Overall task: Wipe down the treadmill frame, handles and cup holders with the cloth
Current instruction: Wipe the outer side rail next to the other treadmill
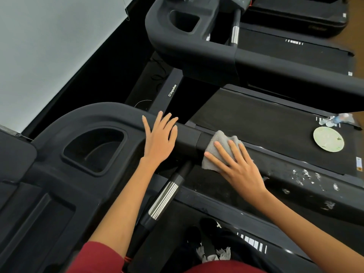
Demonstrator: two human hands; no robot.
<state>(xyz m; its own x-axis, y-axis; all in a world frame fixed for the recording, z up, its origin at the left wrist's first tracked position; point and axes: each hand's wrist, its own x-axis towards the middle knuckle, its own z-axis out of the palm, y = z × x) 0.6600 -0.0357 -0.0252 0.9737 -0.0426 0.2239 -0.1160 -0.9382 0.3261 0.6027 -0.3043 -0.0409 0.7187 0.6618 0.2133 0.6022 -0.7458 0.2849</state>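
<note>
A grey cloth (213, 146) lies crumpled on the black side handrail (189, 137) of the near treadmill. My right hand (236, 166) presses flat on the cloth with straight, spread fingers. My left hand (159, 139) rests flat on the same rail, just left of the cloth, beside the deep cup holder (94, 148) in the console frame. A handle with a ribbed silver grip (165, 198) angles down below the rail. White scuffs and flakes (307, 176) mark the rail farther right.
A second treadmill with its own cup holder (184, 21) and silver-grip handle (235, 34) stands beyond. On its belt lie a pale green plate (328, 139) and a plastic bottle (334, 119). A grey wall (49, 46) is at the left. My feet (204, 237) stand on the near belt.
</note>
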